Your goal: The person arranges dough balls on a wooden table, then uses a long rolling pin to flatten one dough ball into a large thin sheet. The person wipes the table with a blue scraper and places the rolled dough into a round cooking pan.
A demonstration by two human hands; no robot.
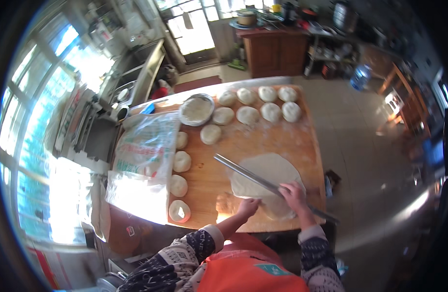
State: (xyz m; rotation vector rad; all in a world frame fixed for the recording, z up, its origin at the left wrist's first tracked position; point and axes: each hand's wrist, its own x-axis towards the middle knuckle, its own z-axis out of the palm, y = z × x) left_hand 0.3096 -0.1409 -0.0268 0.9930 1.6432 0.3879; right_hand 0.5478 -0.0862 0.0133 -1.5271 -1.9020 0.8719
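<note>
A broad, thin sheet of rolled dough (268, 168) lies on the near right of the wooden board (198, 175). Across it, slanting from upper left to lower right, runs a long metal rolling rod (246, 173). My right hand (294, 196) grips this rod right of its middle, and the rod's lower end sticks out past the board's right edge. At the sheet's near left edge, my left hand (249, 207) is closed, its fingertips pinching the dough margin. Part of the dough is hidden under my right hand and the rod.
Several round dough buns (247, 115) line the far side, with more down the left beside a printed plastic sheet (147, 146). A metal bowl (197, 109) with pale contents stands at the far left. Beyond are a sink (136, 69), a wooden cabinet (277, 54) and a water jug (360, 77).
</note>
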